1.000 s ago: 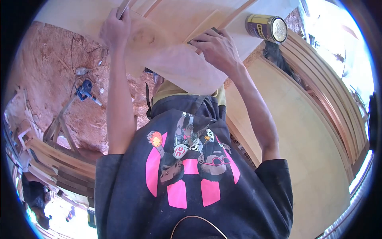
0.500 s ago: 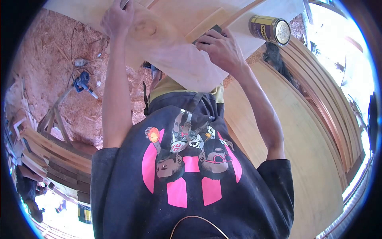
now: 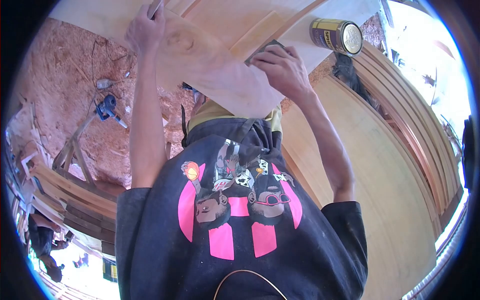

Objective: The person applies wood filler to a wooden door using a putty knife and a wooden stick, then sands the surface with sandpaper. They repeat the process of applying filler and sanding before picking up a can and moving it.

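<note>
A pale wooden panel [image 3: 215, 75] with a knot and raised strips spans the top of the view. My right hand [image 3: 285, 70] is closed on a dark flat scraper-like piece [image 3: 265, 50], pressed to the panel beside a raised strip. At the panel's upper left, my left hand [image 3: 144, 34] has its fingers closed around a thin flat piece [image 3: 155, 8], whose kind I cannot make out. A lidded can [image 3: 327, 34] with a yellow and dark label stands on the panel, right of my right hand.
A large plywood sheet [image 3: 370, 190] and stacked wooden boards [image 3: 415, 135] lie on the right. To the left, a blue power tool [image 3: 106, 106] with a cord rests on the sawdust-covered ground [image 3: 65, 65]. More timber [image 3: 75, 192] is piled at lower left, near another person [image 3: 42, 240].
My left hand has shifted slightly down, showing more of the thin piece. My right hand has moved a little right and down with the dark flat scraper-like piece.
</note>
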Tool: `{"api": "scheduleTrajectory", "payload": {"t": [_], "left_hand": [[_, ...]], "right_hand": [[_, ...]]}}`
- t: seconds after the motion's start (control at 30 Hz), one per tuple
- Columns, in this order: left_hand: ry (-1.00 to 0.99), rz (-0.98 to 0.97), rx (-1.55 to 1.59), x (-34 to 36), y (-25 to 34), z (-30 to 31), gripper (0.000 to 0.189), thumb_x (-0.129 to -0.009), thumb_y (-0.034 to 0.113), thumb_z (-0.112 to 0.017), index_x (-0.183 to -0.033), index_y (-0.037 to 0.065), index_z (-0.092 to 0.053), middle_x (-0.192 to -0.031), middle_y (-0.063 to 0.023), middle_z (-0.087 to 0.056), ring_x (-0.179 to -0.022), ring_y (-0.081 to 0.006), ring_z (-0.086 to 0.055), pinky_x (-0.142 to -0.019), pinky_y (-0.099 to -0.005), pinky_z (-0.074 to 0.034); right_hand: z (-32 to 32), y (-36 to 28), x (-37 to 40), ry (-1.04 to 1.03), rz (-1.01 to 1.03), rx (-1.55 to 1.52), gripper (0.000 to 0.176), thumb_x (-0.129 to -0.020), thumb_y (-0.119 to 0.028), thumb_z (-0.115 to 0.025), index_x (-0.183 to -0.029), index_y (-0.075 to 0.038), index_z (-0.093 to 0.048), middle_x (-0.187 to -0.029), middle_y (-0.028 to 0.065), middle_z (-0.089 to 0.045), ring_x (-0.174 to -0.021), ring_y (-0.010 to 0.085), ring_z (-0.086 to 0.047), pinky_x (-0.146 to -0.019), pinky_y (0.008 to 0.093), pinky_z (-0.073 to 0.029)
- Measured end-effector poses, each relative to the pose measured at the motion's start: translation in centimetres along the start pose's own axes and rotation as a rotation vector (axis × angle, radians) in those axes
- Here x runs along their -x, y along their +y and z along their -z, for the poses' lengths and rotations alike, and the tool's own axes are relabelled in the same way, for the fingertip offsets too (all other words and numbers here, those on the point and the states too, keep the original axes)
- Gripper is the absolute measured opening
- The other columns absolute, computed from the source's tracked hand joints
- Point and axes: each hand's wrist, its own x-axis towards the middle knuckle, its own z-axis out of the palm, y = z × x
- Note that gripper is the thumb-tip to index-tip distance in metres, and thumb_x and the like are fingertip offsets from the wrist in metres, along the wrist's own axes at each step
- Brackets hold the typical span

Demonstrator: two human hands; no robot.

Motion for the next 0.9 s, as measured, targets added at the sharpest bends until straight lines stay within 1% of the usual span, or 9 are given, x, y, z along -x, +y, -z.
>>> {"api": "scheduleTrajectory", "payload": {"t": [0.03, 0.1, 0.13, 0.2, 0.33, 0.4, 0.5, 0.7, 0.9], "left_hand": [[0.004, -0.004, 0.003, 0.1, -0.2, 0.0, 0.044, -0.096, 0.056, -0.06, -0.094, 0.014, -0.072, -0.082, -0.0162, -0.074, -0.083, -0.0419, -0.071, -0.073, -0.0537, -0.053], [-0.02, 0.063, -0.002, 0.0, 0.2, -0.3, 0.044, -0.095, 0.057, -0.06, -0.094, 0.015, -0.072, -0.082, -0.0162, -0.074, -0.083, -0.0413, -0.071, -0.073, -0.0542, -0.052], [-0.017, 0.056, 0.015, 0.1, 0.0, -0.5, 0.044, -0.095, 0.057, -0.06, -0.094, 0.015, -0.072, -0.082, -0.0162, -0.074, -0.083, -0.0413, -0.071, -0.073, -0.0542, -0.052], [-0.05, 0.042, 0.036, -0.1, -0.3, -0.3, 0.044, -0.096, 0.058, -0.06, -0.093, 0.016, -0.072, -0.082, -0.0157, -0.074, -0.083, -0.0408, -0.071, -0.072, -0.0536, -0.052], [-0.068, 0.052, 0.013, -0.1, 0.4, 0.2, 0.045, -0.096, 0.058, -0.06, -0.092, 0.015, -0.071, -0.082, -0.015, -0.074, -0.083, -0.0401, -0.071, -0.072, -0.053, -0.051], [-0.075, 0.066, -0.012, 0.0, 0.7, 0.7, 0.045, -0.096, 0.059, -0.059, -0.092, 0.015, -0.071, -0.081, -0.0144, -0.073, -0.083, -0.0397, -0.071, -0.072, -0.0527, -0.052], [-0.062, 0.058, 0.017, 0.1, 0.9, 1.0, 0.047, -0.097, 0.06, -0.059, -0.091, 0.015, -0.071, -0.08, -0.0146, -0.073, -0.081, -0.0398, -0.071, -0.071, -0.0529, -0.052], [-0.071, 0.068, -0.018, 0.3, 1.0, 1.0, 0.048, -0.097, 0.061, -0.057, -0.091, 0.015, -0.071, -0.079, -0.0148, -0.073, -0.081, -0.0401, -0.071, -0.071, -0.0531, -0.052], [-0.079, 0.074, 0.009, 0.2, 0.7, 0.8, 0.044, -0.097, 0.059, -0.059, -0.098, 0.017, -0.073, -0.083, -0.017, -0.073, -0.083, -0.0434, -0.07, -0.071, -0.0552, -0.051]], "right_hand": [[0.4, 0.0, -0.2, 0.004, -0.001, 0.004, 0.027, -0.083, -0.005, -0.068, -0.105, -0.018, -0.078, -0.109, -0.0063, -0.074, -0.111, 0.0168, -0.064, -0.091, 0.0353, -0.047], [1.9, 1.0, -0.9, 0.215, -0.265, -0.137, 0.028, -0.084, -0.005, -0.067, -0.107, -0.017, -0.078, -0.104, 0.0008, -0.076, -0.105, 0.0217, -0.066, -0.086, 0.0391, -0.05], [2.4, 1.5, -0.9, 0.22, -0.271, -0.12, 0.028, -0.084, -0.005, -0.067, -0.107, -0.017, -0.078, -0.104, 0.0008, -0.076, -0.105, 0.0217, -0.066, -0.086, 0.0391, -0.05], [3.0, 2.8, -1.5, 0.328, -0.623, -0.358, 0.028, -0.085, -0.004, -0.065, -0.107, -0.013, -0.079, -0.097, 0.0086, -0.076, -0.096, 0.0293, -0.069, -0.083, 0.0435, -0.053], [1.1, 5.4, -2.5, 0.384, -0.515, -0.135, 0.024, -0.086, -0.005, -0.067, -0.106, -0.01, -0.08, -0.097, 0.0123, -0.076, -0.092, 0.0328, -0.07, -0.083, 0.0446, -0.056], [0.2, 5.6, -3.2, 0.285, -0.54, -0.046, 0.026, -0.086, -0.006, -0.067, -0.108, -0.01, -0.079, -0.1, 0.0125, -0.076, -0.093, 0.0333, -0.07, -0.084, 0.0442, -0.057], [-0.4, 5.2, -4.0, 0.284, -0.601, -0.034, 0.029, -0.088, -0.008, -0.067, -0.114, -0.012, -0.079, -0.109, 0.0082, -0.077, -0.103, 0.0319, -0.068, -0.091, 0.044, -0.055], [-2.4, 4.6, -3.9, 0.289, -0.608, 0.031, 0.032, -0.09, -0.01, -0.067, -0.12, -0.015, -0.077, -0.112, 0.0029, -0.076, -0.105, 0.0308, -0.067, -0.092, 0.0434, -0.056], [-0.9, 5.8, -3.0, 0.22, -0.512, -0.025, 0.028, -0.088, -0.011, -0.067, -0.113, -0.013, -0.079, -0.115, 0.003, -0.075, -0.111, 0.0291, -0.067, -0.089, 0.0431, -0.057]]}}
